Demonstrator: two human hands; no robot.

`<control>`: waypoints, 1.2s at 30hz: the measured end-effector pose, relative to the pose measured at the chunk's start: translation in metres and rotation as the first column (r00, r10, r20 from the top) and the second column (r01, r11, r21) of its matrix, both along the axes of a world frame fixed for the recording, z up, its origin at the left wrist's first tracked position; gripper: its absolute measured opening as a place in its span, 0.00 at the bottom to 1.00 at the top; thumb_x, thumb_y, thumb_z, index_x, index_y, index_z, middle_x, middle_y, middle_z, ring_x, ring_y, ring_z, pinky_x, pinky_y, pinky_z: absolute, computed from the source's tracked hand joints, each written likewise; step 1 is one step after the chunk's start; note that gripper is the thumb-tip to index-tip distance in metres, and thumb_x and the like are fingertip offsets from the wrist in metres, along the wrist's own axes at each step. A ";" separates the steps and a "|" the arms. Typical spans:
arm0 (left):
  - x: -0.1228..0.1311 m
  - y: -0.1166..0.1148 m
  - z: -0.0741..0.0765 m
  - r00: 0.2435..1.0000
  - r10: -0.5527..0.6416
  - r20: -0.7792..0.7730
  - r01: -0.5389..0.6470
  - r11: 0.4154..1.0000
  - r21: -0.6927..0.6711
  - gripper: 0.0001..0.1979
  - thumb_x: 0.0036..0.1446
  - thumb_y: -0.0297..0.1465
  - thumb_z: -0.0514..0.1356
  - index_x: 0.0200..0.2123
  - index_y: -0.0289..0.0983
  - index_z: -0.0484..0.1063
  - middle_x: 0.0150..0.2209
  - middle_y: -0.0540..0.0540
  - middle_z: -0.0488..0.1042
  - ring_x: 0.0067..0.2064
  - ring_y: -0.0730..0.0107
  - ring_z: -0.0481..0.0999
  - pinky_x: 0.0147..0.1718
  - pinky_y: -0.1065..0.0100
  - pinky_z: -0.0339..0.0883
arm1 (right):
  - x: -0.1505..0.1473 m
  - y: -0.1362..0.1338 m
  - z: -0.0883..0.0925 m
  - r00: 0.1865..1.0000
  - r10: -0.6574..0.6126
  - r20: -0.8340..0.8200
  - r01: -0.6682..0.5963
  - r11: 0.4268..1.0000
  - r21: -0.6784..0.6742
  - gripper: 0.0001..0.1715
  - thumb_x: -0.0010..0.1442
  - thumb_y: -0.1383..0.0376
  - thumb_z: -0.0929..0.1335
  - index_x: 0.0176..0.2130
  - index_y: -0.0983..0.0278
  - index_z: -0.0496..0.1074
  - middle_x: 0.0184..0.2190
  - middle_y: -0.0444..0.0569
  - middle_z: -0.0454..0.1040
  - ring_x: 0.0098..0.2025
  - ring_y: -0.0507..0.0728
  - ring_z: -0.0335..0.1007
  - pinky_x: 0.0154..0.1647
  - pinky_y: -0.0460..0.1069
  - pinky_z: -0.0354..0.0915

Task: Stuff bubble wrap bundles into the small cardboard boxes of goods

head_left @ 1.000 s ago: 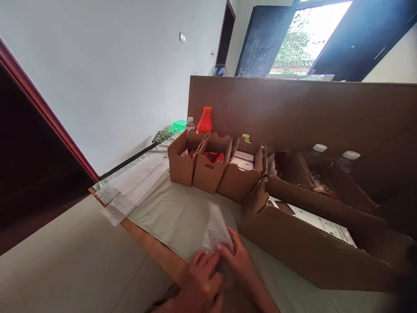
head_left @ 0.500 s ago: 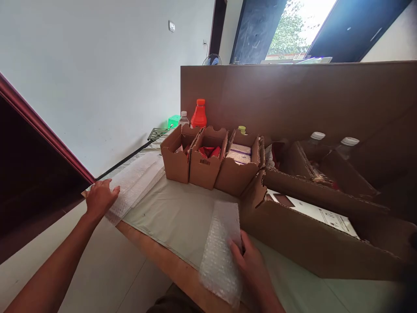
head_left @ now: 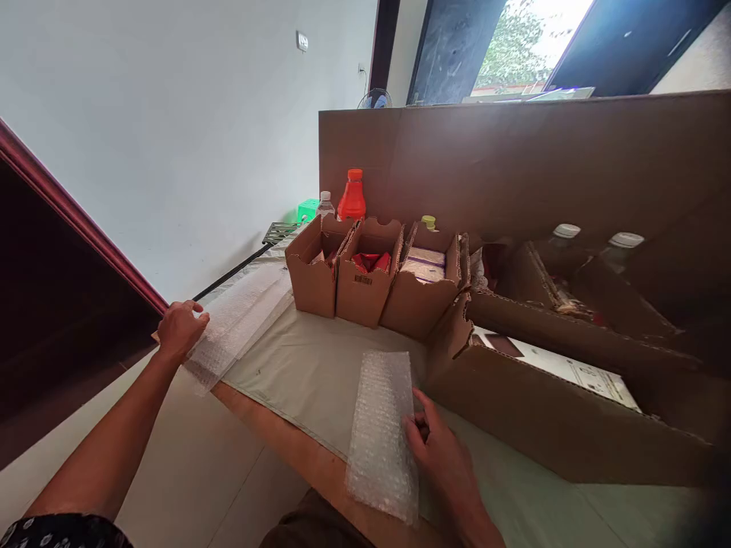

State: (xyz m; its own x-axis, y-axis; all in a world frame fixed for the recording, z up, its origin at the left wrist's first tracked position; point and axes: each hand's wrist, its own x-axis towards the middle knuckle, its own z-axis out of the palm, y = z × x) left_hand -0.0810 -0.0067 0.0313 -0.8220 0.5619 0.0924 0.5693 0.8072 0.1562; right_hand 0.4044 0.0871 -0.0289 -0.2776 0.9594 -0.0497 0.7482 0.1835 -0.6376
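My left hand (head_left: 181, 329) is at the left end of a stack of flat bubble wrap pieces (head_left: 243, 308) at the table's left edge. Its fingers are bent in with the thumb close to them, closed on the end of the wrap; the fingertips are partly hidden. A single bubble wrap piece (head_left: 381, 441) lies flat in front of me, its near end reaching over the brown table edge. Beside its right edge is my right hand (head_left: 445, 453), with index finger and thumb apart and the other fingers curled. It no longer grips the piece.
Cardboard bins (head_left: 362, 285) with red packets and white packs stand behind the cloth-covered table area (head_left: 308, 365). A long cardboard box (head_left: 548, 411) holding a white printed box is at right. An orange bottle (head_left: 352, 198) stands behind, before a tall cardboard panel (head_left: 514, 167).
My right hand has let go of the bubble wrap piece, which now lies flatter. The left hand's spread fingers have curled in at the stack. The view has shifted slightly.
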 end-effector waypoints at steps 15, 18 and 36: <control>0.030 -0.008 0.008 0.974 -0.224 0.035 0.226 0.972 -0.065 0.17 0.59 0.46 0.58 0.38 0.38 0.76 0.41 0.43 0.79 0.45 0.56 0.79 0.40 0.65 0.67 | 0.011 0.000 -0.008 1.000 0.015 0.008 -0.016 0.994 0.110 0.31 0.59 0.50 0.61 0.56 0.61 0.71 0.37 0.50 0.81 0.26 0.59 0.75 0.28 0.52 0.66; 0.053 -0.012 -0.005 0.941 -0.336 -0.031 0.334 0.941 -0.053 0.20 0.59 0.47 0.58 0.44 0.38 0.76 0.48 0.41 0.77 0.50 0.56 0.76 0.47 0.64 0.66 | 0.006 0.001 -0.007 0.998 0.025 0.061 -0.039 0.971 0.236 0.29 0.61 0.52 0.60 0.54 0.62 0.72 0.37 0.52 0.81 0.28 0.61 0.76 0.29 0.53 0.67; 0.064 0.022 -0.016 0.901 -0.432 0.051 0.434 0.899 -0.051 0.08 0.54 0.30 0.56 0.27 0.39 0.74 0.35 0.44 0.77 0.39 0.57 0.78 0.36 0.65 0.64 | -0.011 -0.008 0.004 0.946 0.162 0.282 -0.301 0.766 0.568 0.18 0.68 0.58 0.61 0.48 0.62 0.75 0.45 0.55 0.80 0.41 0.64 0.80 0.38 0.57 0.73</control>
State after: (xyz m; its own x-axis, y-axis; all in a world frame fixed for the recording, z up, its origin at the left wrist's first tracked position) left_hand -0.0174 0.0152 0.0155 -0.4986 0.8666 0.0218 0.8593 0.4908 0.1439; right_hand 0.3932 0.0795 -0.0253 -0.5449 0.7211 0.4279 0.7313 0.6584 -0.1783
